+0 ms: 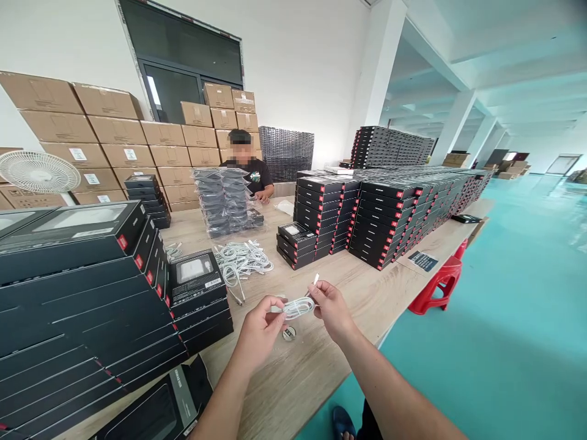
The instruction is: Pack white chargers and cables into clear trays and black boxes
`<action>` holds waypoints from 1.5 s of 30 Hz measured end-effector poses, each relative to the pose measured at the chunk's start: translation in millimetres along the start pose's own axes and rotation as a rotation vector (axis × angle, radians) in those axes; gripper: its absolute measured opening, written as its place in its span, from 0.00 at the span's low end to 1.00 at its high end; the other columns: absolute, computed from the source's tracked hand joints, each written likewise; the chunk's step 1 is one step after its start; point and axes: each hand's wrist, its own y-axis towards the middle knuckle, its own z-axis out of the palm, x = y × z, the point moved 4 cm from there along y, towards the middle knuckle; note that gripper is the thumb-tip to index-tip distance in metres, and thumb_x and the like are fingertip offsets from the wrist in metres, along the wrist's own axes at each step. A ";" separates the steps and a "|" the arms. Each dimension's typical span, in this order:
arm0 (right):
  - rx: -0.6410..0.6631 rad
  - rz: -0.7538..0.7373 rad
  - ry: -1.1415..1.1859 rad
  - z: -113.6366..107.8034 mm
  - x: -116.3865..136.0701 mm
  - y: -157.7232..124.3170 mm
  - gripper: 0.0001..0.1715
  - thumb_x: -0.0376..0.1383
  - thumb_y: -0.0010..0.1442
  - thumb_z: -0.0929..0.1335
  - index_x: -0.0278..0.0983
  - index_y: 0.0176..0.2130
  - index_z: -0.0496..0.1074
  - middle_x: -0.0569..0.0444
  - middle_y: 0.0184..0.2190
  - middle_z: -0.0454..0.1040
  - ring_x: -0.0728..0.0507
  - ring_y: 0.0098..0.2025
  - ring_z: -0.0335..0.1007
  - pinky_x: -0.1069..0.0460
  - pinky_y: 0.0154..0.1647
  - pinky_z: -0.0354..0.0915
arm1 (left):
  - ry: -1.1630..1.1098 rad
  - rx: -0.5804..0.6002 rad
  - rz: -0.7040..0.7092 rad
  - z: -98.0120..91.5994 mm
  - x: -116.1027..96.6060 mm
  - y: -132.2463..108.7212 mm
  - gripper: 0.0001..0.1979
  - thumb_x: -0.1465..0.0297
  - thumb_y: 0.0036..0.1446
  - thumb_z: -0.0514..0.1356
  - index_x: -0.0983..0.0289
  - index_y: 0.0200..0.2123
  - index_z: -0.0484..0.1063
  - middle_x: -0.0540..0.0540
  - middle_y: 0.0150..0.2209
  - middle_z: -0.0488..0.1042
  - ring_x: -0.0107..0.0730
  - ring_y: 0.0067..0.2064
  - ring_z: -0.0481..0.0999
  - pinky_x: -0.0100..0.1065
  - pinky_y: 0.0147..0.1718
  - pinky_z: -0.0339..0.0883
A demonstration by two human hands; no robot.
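Observation:
A coiled white charging cable point(299, 307) hangs between my two hands, just above the wooden table point(293, 373). My left hand point(265, 321) pinches the coil at its left end. With thumb and fingertips, my right hand point(331, 305) grips the cable at the coil's right side, and a white connector end point(316, 278) sticks up from those fingers. A small round sticker or disc point(288, 333) lies on the tabletop below the coil. Beyond my left hand is a heap of loose white cables point(245, 260).
Stacked black product boxes point(92, 293) rise at left, with an opened box point(160, 403) in front. More box stacks point(376, 226) line the right side. A person point(257, 171) sits across behind plastic-wrapped packs point(224, 201). A red stool point(440, 284) stands by the table edge.

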 end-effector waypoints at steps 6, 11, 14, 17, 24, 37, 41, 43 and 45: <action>0.294 0.001 0.070 7.7 3.7 -13.1 0.25 0.50 0.44 0.78 0.37 0.36 0.75 0.57 0.25 0.72 0.50 0.24 0.62 0.56 0.22 0.53 | -0.024 0.122 -0.002 2.4 -3.9 -4.6 0.15 0.60 0.51 0.68 0.60 0.31 0.66 0.54 0.42 0.74 0.40 0.40 0.78 0.43 0.37 0.79; 0.304 -0.036 0.076 10.9 2.0 -14.6 0.20 0.45 0.46 0.79 0.36 0.35 0.78 0.55 0.29 0.77 0.48 0.30 0.69 0.53 0.30 0.64 | 0.018 0.059 0.034 2.8 1.7 -2.1 0.16 0.57 0.53 0.66 0.59 0.30 0.65 0.51 0.35 0.72 0.37 0.36 0.75 0.40 0.33 0.78; 0.139 -0.011 0.138 11.1 -6.4 -12.5 0.20 0.45 0.44 0.79 0.34 0.33 0.79 0.55 0.26 0.76 0.47 0.29 0.69 0.53 0.29 0.66 | 0.114 -0.044 0.081 1.3 5.9 1.1 0.15 0.56 0.53 0.65 0.59 0.29 0.65 0.49 0.31 0.68 0.34 0.32 0.71 0.34 0.28 0.75; 0.019 0.029 0.193 11.7 -16.2 -12.0 0.21 0.45 0.41 0.80 0.33 0.31 0.79 0.56 0.22 0.75 0.49 0.26 0.67 0.54 0.26 0.64 | 0.163 0.005 0.061 -0.8 8.3 2.4 0.14 0.57 0.54 0.64 0.60 0.30 0.65 0.49 0.31 0.67 0.33 0.33 0.71 0.34 0.29 0.74; 0.012 0.066 0.213 17.5 -20.6 -16.1 0.21 0.44 0.41 0.81 0.33 0.31 0.79 0.55 0.22 0.75 0.49 0.25 0.67 0.55 0.24 0.63 | -0.010 0.228 -0.082 -8.8 7.6 -2.2 0.16 0.58 0.51 0.67 0.61 0.30 0.65 0.50 0.33 0.70 0.33 0.36 0.71 0.39 0.37 0.76; -0.060 -0.223 0.103 30.6 -7.1 -19.6 0.14 0.40 0.46 0.78 0.36 0.31 0.77 0.57 0.26 0.74 0.49 0.26 0.66 0.53 0.26 0.66 | 0.069 -0.166 0.079 -7.0 11.1 5.9 0.17 0.55 0.50 0.65 0.60 0.28 0.63 0.46 0.25 0.67 0.29 0.28 0.69 0.36 0.30 0.77; -0.137 -0.118 0.186 31.9 -12.1 -15.6 0.17 0.42 0.43 0.78 0.35 0.31 0.76 0.56 0.26 0.75 0.48 0.27 0.68 0.53 0.25 0.65 | 0.058 -0.092 0.094 -5.4 3.7 3.8 0.16 0.56 0.49 0.65 0.61 0.29 0.66 0.48 0.29 0.71 0.31 0.29 0.73 0.38 0.30 0.77; -0.112 -0.091 0.217 32.2 -12.4 -15.1 0.19 0.42 0.42 0.79 0.35 0.32 0.75 0.56 0.27 0.76 0.48 0.27 0.68 0.53 0.26 0.66 | 0.072 -0.082 0.106 -6.2 1.3 3.4 0.15 0.57 0.49 0.64 0.61 0.30 0.66 0.49 0.30 0.72 0.33 0.30 0.74 0.39 0.31 0.77; -0.070 -0.095 0.224 33.4 -11.1 -16.0 0.20 0.43 0.43 0.79 0.36 0.33 0.75 0.57 0.27 0.76 0.48 0.28 0.69 0.53 0.28 0.67 | 0.105 -0.114 0.126 -8.0 0.7 3.7 0.13 0.58 0.51 0.62 0.60 0.30 0.65 0.49 0.30 0.72 0.34 0.31 0.75 0.39 0.32 0.77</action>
